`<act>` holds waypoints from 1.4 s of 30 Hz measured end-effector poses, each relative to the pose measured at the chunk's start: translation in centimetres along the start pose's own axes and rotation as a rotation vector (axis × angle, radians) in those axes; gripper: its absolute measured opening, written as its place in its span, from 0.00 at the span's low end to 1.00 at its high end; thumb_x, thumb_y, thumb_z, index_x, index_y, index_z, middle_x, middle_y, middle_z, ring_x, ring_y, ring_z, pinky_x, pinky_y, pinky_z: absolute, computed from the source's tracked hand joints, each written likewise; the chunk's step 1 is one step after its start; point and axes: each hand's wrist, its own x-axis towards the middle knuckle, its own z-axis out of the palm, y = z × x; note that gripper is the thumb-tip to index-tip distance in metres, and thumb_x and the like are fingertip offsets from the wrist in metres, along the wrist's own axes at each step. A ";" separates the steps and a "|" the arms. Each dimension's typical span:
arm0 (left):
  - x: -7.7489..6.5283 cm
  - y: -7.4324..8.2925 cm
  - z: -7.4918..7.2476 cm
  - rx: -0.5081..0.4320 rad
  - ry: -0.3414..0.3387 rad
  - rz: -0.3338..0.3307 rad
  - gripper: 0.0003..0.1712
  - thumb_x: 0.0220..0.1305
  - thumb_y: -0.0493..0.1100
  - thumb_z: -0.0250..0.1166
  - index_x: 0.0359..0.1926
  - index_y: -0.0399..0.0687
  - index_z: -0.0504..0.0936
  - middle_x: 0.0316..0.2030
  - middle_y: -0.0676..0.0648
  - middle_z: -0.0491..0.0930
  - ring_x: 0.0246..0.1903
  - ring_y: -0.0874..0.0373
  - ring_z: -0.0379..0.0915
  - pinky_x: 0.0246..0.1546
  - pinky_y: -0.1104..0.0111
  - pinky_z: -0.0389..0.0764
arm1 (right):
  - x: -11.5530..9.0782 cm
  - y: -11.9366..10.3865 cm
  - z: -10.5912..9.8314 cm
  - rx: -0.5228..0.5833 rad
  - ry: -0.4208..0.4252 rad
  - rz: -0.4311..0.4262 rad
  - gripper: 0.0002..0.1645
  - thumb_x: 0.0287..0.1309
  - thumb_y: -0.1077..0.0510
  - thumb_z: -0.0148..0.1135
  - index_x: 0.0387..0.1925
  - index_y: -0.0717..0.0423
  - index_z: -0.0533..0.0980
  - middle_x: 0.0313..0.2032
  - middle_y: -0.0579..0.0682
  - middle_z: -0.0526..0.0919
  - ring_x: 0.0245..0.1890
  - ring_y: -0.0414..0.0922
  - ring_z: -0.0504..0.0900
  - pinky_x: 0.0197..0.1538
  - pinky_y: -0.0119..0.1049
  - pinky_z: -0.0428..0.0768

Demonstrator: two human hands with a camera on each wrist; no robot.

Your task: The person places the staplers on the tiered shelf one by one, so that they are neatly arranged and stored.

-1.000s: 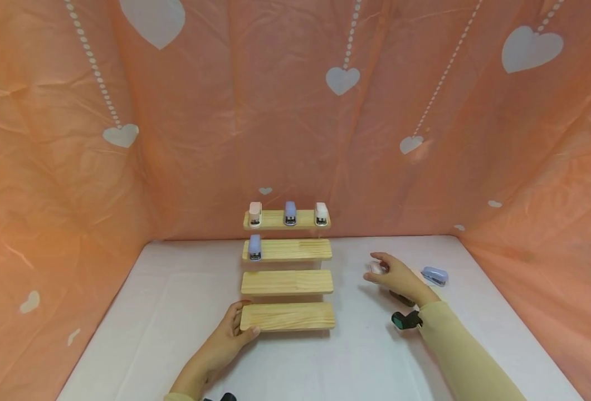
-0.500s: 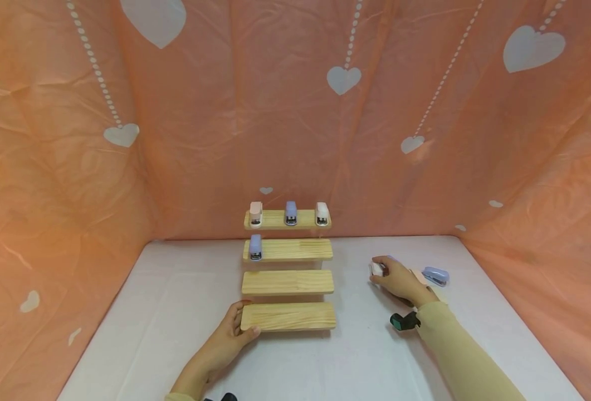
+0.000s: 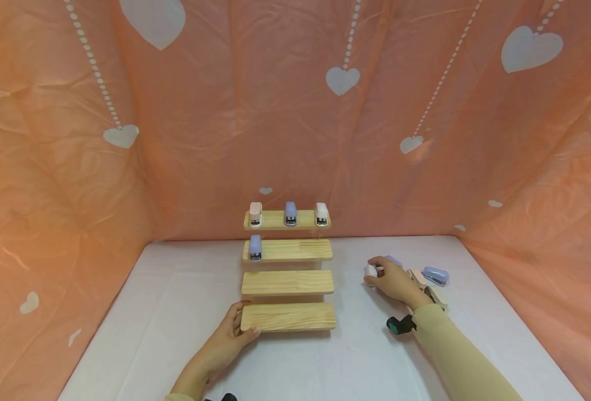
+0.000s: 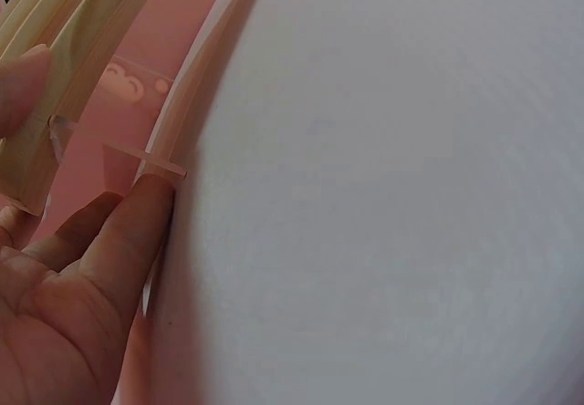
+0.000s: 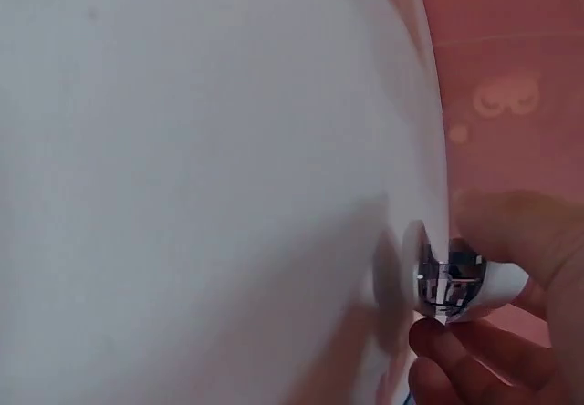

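My right hand (image 3: pixel 397 284) pinches a white mini stapler (image 3: pixel 370 274) between thumb and fingers, low over the table's right side. In the right wrist view the metal front of that stapler (image 5: pixel 452 282) shows. My left hand (image 3: pixel 225 342) holds the left end of the lowest wooden shelf board (image 3: pixel 288 317), thumb on its front; in the left wrist view other fingers lie by a clear support (image 4: pixel 119 150). The top board (image 3: pixel 273 218) bears a pink stapler (image 3: pixel 255 214), a lilac stapler (image 3: pixel 290 213) and a white stapler (image 3: pixel 322 214). A lilac stapler (image 3: pixel 255 248) sits on the second board's left end.
Around my right wrist lie a pink stapler (image 3: pixel 418 279), a lilac stapler (image 3: pixel 435 275), a cream stapler (image 3: pixel 437 297) and a partly hidden lilac one (image 3: pixel 392 260). The third board (image 3: pixel 287 282) stands between second and lowest. Orange cloth (image 3: pixel 285 139) walls the white table.
The right hand's fingers have closed around the white stapler and drawn it slightly left. More of the staplers behind that hand now show. My left hand has stayed on the lowest board.
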 end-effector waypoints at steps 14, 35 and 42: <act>-0.1 0.3 0.2 -0.027 0.009 -0.002 0.41 0.64 0.45 0.66 0.69 0.47 0.52 0.71 0.31 0.51 0.66 0.38 0.58 0.63 0.53 0.66 | -1.4 -4.3 -0.5 0.044 0.160 -0.184 0.33 0.56 0.49 0.70 0.60 0.56 0.71 0.54 0.54 0.76 0.45 0.49 0.79 0.47 0.46 0.80; 0.0 0.2 0.1 -0.020 0.009 0.016 0.40 0.64 0.44 0.65 0.69 0.47 0.52 0.70 0.30 0.53 0.66 0.38 0.59 0.62 0.56 0.68 | -3.1 -11.2 -0.1 0.143 0.344 -0.596 0.31 0.54 0.57 0.72 0.59 0.55 0.72 0.50 0.50 0.76 0.42 0.45 0.78 0.44 0.42 0.82; -0.1 0.3 0.1 -0.028 0.010 0.013 0.41 0.64 0.44 0.65 0.70 0.46 0.51 0.70 0.30 0.52 0.66 0.38 0.58 0.62 0.57 0.68 | -2.6 -13.5 1.4 0.190 0.314 -0.642 0.31 0.54 0.58 0.72 0.58 0.57 0.72 0.51 0.50 0.76 0.43 0.44 0.77 0.46 0.44 0.81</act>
